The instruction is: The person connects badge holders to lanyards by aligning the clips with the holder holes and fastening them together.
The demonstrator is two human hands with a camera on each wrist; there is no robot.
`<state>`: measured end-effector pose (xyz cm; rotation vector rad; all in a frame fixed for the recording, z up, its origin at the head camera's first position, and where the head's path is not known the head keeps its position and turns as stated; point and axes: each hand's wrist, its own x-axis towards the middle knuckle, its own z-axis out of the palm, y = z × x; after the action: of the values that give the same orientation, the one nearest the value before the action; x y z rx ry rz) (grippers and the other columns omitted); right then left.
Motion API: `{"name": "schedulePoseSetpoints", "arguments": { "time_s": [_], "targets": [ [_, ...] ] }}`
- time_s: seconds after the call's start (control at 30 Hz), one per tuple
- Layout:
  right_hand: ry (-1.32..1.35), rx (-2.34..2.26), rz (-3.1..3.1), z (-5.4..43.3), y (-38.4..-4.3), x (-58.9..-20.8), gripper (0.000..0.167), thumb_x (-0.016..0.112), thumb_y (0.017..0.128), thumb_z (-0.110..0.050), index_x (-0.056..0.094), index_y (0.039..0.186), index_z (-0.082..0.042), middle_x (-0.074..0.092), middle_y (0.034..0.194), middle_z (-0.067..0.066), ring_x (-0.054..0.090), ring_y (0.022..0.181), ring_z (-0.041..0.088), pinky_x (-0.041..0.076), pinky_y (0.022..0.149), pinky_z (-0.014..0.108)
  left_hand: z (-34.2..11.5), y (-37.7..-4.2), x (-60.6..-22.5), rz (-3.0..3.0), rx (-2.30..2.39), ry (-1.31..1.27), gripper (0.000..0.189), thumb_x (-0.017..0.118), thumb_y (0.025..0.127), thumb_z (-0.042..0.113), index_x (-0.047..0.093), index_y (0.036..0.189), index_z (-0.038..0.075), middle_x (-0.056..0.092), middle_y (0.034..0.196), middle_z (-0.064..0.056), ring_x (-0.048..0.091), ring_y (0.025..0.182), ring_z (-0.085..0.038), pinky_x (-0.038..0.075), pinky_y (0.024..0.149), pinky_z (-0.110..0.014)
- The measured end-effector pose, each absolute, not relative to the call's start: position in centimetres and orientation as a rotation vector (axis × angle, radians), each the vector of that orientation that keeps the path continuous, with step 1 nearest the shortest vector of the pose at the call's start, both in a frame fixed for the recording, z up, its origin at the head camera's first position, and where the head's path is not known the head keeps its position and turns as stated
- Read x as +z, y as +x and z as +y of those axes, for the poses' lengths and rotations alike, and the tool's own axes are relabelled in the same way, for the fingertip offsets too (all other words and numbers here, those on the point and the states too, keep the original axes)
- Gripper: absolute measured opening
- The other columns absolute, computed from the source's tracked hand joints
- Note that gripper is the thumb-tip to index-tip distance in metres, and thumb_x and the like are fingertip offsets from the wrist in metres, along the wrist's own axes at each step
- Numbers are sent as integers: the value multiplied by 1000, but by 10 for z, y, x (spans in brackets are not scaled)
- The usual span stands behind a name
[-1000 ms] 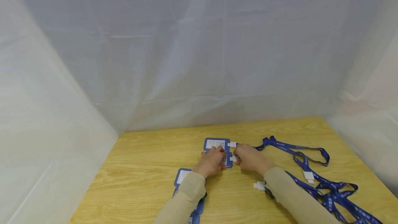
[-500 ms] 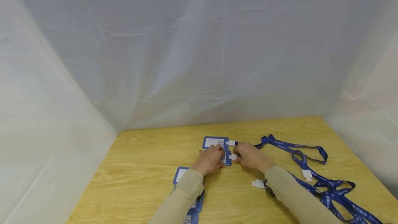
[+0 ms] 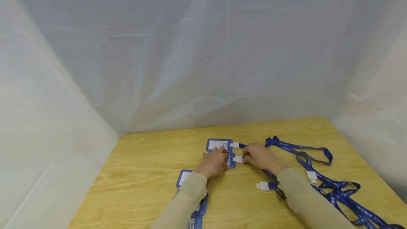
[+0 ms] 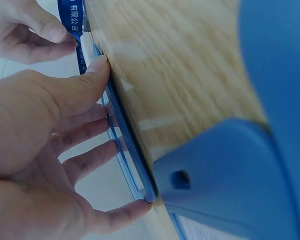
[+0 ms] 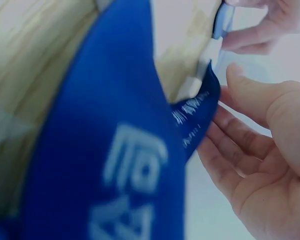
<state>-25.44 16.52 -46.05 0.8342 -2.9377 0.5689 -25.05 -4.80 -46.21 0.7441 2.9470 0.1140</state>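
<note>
My left hand (image 3: 213, 162) lies over a blue badge holder (image 3: 231, 159) on the table. In the left wrist view its thumb is on one long edge and the fingertips are spread along the holder (image 4: 135, 167), gripping it. A white clip (image 3: 238, 159) joins the holder's right end to a blue lanyard. Just right of that clip, my right hand (image 3: 261, 156) pinches the lanyard strap (image 5: 202, 112) between thumb and fingers. Behind lies another blue badge holder (image 3: 219, 144) with its own white clip (image 3: 234, 145) attached.
More blue badge holders (image 3: 189, 223) lie in a column at the front, partly under the left sleeve. Blue lanyards (image 3: 338, 195) lie tangled on the right of the wooden table (image 3: 143, 179). Loose white clips (image 3: 262, 186) lie near the right forearm. Pale sheeting (image 3: 203, 63) surrounds the table.
My right hand has slid a little rightward from the white clip to the strap, leaving the clip more visible. My left hand stays on the badge holder.
</note>
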Motion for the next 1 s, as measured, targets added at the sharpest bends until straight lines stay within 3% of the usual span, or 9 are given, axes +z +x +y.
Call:
{"name": "schedulePoseSetpoints", "arguments": {
  "time_s": [0.6, 0.8, 1.0],
  "targets": [
    [832, 763, -3060, 201, -223, -430, 9, 70, 96, -17, 77, 99, -14, 71, 89, -8, 61, 71, 2, 54, 65, 25, -48, -250, -458, 2931, 95, 750, 45, 72, 95, 34, 65, 135, 15, 55, 141, -1, 54, 126, -24, 48, 100, -66],
    [929, 726, -3096, 205, -209, -432, 10, 78, 89, -23, 77, 94, -15, 68, 84, -12, 57, 69, 0, 51, 63, 24, -47, -249, -458, 2925, 84, 742, 45, 72, 95, 34, 64, 135, 16, 55, 141, -1, 54, 126, -24, 48, 100, -65],
    [900, 781, -3230, 207, -196, -438, 28, 90, 75, -31, 74, 93, -16, 63, 84, -9, 54, 74, 8, 50, 67, 29, -46, -248, -459, 2929, 78, 739, 45, 72, 94, 34, 64, 135, 15, 55, 140, -1, 54, 125, -24, 49, 100, -64]
  ]
}}
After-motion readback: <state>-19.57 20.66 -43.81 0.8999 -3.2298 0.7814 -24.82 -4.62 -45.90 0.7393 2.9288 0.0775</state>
